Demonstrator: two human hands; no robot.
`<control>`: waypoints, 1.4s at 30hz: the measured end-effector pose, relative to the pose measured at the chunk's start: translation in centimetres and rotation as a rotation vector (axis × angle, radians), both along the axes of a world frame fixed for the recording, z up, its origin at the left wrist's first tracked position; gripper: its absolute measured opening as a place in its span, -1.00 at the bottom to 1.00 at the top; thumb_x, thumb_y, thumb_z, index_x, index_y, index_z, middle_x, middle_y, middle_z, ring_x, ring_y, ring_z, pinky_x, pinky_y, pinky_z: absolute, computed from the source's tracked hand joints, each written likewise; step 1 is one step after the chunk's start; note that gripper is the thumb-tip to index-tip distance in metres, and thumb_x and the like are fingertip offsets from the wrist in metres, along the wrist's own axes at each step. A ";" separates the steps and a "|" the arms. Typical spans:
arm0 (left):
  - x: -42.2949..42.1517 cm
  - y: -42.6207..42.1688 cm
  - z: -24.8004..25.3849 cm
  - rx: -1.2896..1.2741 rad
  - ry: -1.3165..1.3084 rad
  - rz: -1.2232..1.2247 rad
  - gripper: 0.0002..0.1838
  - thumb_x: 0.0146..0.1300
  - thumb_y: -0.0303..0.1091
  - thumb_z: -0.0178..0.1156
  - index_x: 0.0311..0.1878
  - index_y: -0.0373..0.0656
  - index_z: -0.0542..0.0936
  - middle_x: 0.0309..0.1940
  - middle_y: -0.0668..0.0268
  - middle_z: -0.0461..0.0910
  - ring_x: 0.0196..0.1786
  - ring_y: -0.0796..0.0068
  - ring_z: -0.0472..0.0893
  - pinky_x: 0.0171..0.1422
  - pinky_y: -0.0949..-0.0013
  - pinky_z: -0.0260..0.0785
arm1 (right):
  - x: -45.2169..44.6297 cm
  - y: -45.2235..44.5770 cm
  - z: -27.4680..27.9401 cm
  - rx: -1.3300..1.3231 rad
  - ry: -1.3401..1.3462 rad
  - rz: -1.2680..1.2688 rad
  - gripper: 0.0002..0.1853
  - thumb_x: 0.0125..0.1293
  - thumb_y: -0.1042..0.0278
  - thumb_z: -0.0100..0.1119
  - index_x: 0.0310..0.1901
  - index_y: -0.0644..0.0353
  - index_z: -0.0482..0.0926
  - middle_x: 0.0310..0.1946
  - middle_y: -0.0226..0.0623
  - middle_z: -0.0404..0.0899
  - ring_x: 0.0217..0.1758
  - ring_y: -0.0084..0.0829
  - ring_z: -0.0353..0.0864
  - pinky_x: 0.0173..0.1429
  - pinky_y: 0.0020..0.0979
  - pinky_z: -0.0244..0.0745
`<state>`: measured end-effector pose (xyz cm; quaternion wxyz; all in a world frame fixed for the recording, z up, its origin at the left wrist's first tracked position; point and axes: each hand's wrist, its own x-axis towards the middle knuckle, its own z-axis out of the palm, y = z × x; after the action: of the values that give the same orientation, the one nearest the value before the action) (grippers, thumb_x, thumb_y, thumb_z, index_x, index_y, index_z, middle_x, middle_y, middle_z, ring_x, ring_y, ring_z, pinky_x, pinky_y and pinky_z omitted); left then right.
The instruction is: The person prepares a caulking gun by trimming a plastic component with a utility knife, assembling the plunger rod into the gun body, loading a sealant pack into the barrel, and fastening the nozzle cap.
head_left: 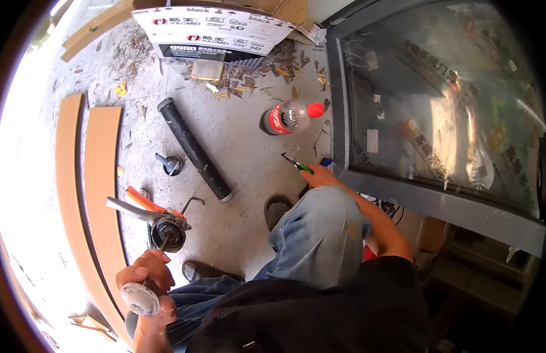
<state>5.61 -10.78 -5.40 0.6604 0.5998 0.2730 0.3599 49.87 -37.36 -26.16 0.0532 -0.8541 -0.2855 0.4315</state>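
At the lower left, my left hand [149,279] is wrapped round the rod of a caulking gun, with a round pale disc [140,299] at its near end. The gun's dark round head [168,234], grey handle and orange trigger [144,200] lie beyond my fingers. Beside my right knee, my right hand [320,176] is closed on a green-handled tool [302,167] with a thin dark tip. A black tube [195,150] lies on the floor ahead, and a small black cap with a nozzle [169,165] is to its left.
A bottle with a red cap [287,116] stands near a grey-framed glass panel [437,197] on the right. Two wooden boards [102,176] lie at the left. A printed cardboard box [214,35] sits at the top, by dry leaves and a yellow rectangular item [207,71].
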 end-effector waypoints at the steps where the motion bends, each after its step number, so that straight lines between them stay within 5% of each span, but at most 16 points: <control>1: 0.1 -0.1 0.2 0.023 0.030 0.023 -0.31 0.26 0.16 0.50 0.24 0.05 0.37 -0.48 0.48 0.44 -0.44 0.57 0.45 0.02 0.26 0.35 | -0.5 -1.0 -1.6 0.057 -0.066 0.006 -0.56 0.41 -0.05 0.20 -0.01 0.21 0.68 -0.31 0.06 0.71 -0.29 0.06 0.73 -0.12 0.01 0.57; 2: 0.4 -0.2 0.4 0.041 0.053 0.037 -0.30 0.28 0.19 0.47 0.26 0.05 0.37 -0.48 0.49 0.43 -0.44 0.57 0.43 0.00 0.26 0.34 | -0.9 -1.9 -3.4 0.077 -0.060 -0.045 -0.57 0.40 -0.03 0.18 0.01 0.20 0.65 -0.23 0.19 0.69 -0.14 0.26 0.70 -0.05 0.10 0.55; 4: -0.1 -0.1 -0.1 0.073 0.062 0.029 -0.29 0.31 0.24 0.41 0.28 0.02 0.36 -0.45 0.48 0.39 -0.39 0.55 0.38 0.00 0.25 0.30 | -1.9 -1.4 -4.0 -0.017 -0.064 -0.038 -0.63 0.44 0.08 0.09 0.05 0.21 0.51 -0.21 0.23 0.67 -0.08 0.27 0.69 -0.02 0.15 0.52; 6: 0.3 0.2 -0.9 0.138 0.042 0.021 -0.27 0.39 0.30 0.30 0.31 -0.07 0.37 -0.39 0.45 0.30 -0.28 0.54 0.27 0.02 0.23 0.20 | -2.9 -0.9 -4.8 0.267 -0.137 -0.118 -0.66 0.46 0.16 0.10 0.10 0.22 0.49 -0.22 0.21 0.63 -0.08 0.24 0.67 0.01 0.13 0.50; 8: 0.5 0.4 -1.1 0.169 0.074 0.030 -0.30 0.42 0.28 0.27 0.31 -0.07 0.38 -0.39 0.46 0.29 -0.27 0.54 0.27 0.04 0.23 0.20 | -1.7 -1.8 -5.5 0.368 -0.069 -0.144 -0.63 0.43 0.23 0.14 0.17 0.21 0.49 -0.02 0.17 0.61 0.08 0.18 0.64 0.10 0.07 0.53; 9: 0.8 0.4 -0.9 0.179 0.071 0.022 -0.30 0.42 0.28 0.27 0.31 -0.07 0.38 -0.39 0.46 0.29 -0.27 0.54 0.27 0.04 0.23 0.20 | -1.4 -2.8 -6.2 0.416 -0.312 -0.109 -0.62 0.41 0.28 0.14 0.20 0.20 0.50 0.11 0.13 0.57 0.17 0.15 0.60 0.18 0.04 0.52; 11: 1.1 0.0 -0.4 0.138 0.103 0.120 -0.32 0.42 0.26 0.29 0.30 -0.06 0.38 -0.39 0.46 0.28 -0.27 0.55 0.29 0.03 0.24 0.22 | -1.1 -4.9 -6.1 0.270 -0.599 -0.005 -0.58 0.37 0.33 0.14 0.24 0.16 0.52 0.41 0.00 0.40 0.41 0.10 0.44 0.44 0.00 0.40; 14: 1.2 0.2 0.4 0.062 0.049 0.060 -0.35 0.40 0.17 0.35 0.30 -0.06 0.38 -0.43 0.48 0.31 -0.35 0.57 0.30 0.02 0.27 0.27 | 1.5 -9.8 -7.3 0.047 -0.664 0.477 -0.53 0.36 0.18 0.13 0.26 0.15 0.51 0.42 -0.06 0.40 0.48 0.04 0.36 0.48 0.04 0.34; 17: 1.6 0.3 0.9 0.000 0.001 0.030 -0.38 0.41 0.07 0.37 0.29 -0.06 0.34 -0.42 0.48 0.34 -0.35 0.58 0.38 0.08 0.20 0.36 | 3.8 -9.5 -8.2 0.166 -0.763 0.750 -0.65 0.25 0.19 0.16 0.03 0.13 0.59 0.20 -0.15 0.50 0.27 -0.06 0.48 0.26 -0.03 0.43; 19: 1.3 0.7 1.5 -0.070 0.001 -0.046 -0.42 0.40 -0.11 0.40 0.28 -0.10 0.33 -0.40 0.44 0.39 -0.35 0.54 0.43 0.14 0.13 0.39 | 4.9 -9.0 -8.3 0.129 -0.659 0.811 -0.62 0.28 0.16 0.11 0.07 0.13 0.57 0.22 -0.17 0.47 0.30 -0.05 0.42 0.31 0.02 0.36; 21: 1.0 1.4 1.1 0.048 0.008 -0.109 -0.37 0.31 -0.28 0.50 0.32 -0.21 0.38 -0.21 0.33 0.54 -0.22 0.51 0.55 0.07 0.28 0.45 | 4.8 -8.7 -6.3 0.332 -0.910 0.987 -0.66 0.44 0.09 0.13 0.07 0.15 0.52 -0.05 -0.14 0.55 0.04 -0.16 0.58 0.09 -0.11 0.52; 27: 1.5 1.7 1.8 0.029 -0.016 -0.153 -0.27 0.23 -0.37 0.57 0.39 -0.19 0.38 -0.02 0.30 0.61 -0.02 0.50 0.64 0.11 0.36 0.49 | 3.5 -9.3 -0.6 0.354 -0.875 0.182 -0.61 0.52 -0.02 0.13 0.06 0.17 0.49 -0.22 -0.19 0.56 -0.19 -0.28 0.61 -0.12 -0.24 0.55; 33: 1.8 1.4 1.2 -0.111 -0.186 -0.218 -0.20 0.24 -0.37 0.56 0.46 -0.21 0.31 0.05 0.29 0.60 0.08 0.49 0.61 0.21 0.33 0.46 | -2.0 8.1 16.8 0.854 -0.430 -0.225 -0.46 0.57 -0.21 0.13 0.04 0.22 0.43 -0.47 -0.34 0.52 -0.57 -0.52 0.50 -0.48 -0.51 0.41; 35: 1.7 1.3 0.9 -0.131 -0.325 -0.228 -0.20 0.28 -0.33 0.53 0.49 -0.22 0.30 0.16 0.22 0.57 0.19 0.38 0.58 0.30 0.27 0.43 | -5.5 12.9 23.2 0.975 0.176 -0.325 -0.46 0.56 -0.17 0.17 0.05 0.26 0.41 -0.42 -0.37 0.56 -0.54 -0.58 0.50 -0.43 -0.55 0.42; 39: 1.6 1.8 0.5 0.075 -0.296 -0.196 -0.22 0.33 -0.26 0.49 0.51 -0.20 0.31 0.27 0.16 0.53 0.26 0.29 0.57 0.36 0.22 0.41 | -12.3 18.3 30.9 0.879 0.399 -0.068 -0.53 0.58 -0.11 0.15 0.03 0.23 0.42 -0.41 -0.35 0.54 -0.52 -0.59 0.49 -0.40 -0.54 0.43; 42: 1.8 1.6 0.4 0.026 -0.296 -0.210 -0.29 0.36 -0.23 0.46 0.47 -0.18 0.36 0.30 0.13 0.53 0.28 0.24 0.58 0.39 0.20 0.40 | -17.2 20.4 33.6 0.751 0.461 0.070 -0.53 0.63 -0.01 0.09 0.27 0.22 0.37 -0.37 -0.30 0.56 -0.50 -0.58 0.50 -0.37 -0.51 0.47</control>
<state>7.46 -9.20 -5.02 0.7195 0.5739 0.1041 0.3770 32.64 -16.96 7.43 0.4074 -0.6467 -0.4319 0.4788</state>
